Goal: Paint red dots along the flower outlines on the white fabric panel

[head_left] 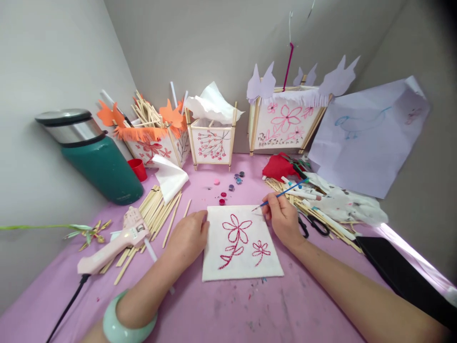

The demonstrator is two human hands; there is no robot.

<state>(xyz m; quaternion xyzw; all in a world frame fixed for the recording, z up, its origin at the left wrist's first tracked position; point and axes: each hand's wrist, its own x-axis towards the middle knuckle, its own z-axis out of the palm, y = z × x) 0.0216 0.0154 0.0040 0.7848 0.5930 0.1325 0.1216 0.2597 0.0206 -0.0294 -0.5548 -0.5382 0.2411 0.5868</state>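
A white square sheet point(243, 267) with two red painted flowers lies on the pink table point(221, 314). My left hand point(187, 238) rests curled on the sheet's left edge, pressing it down. My right hand point(283, 216) pinches a thin blue paintbrush point(282, 194), its tip just above the sheet's upper right corner. Small paint pots point(230, 186) sit just beyond the sheet. A pale green bangle point(119, 328) circles my left wrist.
A pink glue gun point(114, 245) and loose wooden sticks point(157, 209) lie at the left, beside a green flask point(96, 159). Three paper lanterns point(285, 121) stand against the wall. Scissors point(314, 224), markers and crumpled paper clutter the right. A dark slab point(400, 276) lies at the right edge.
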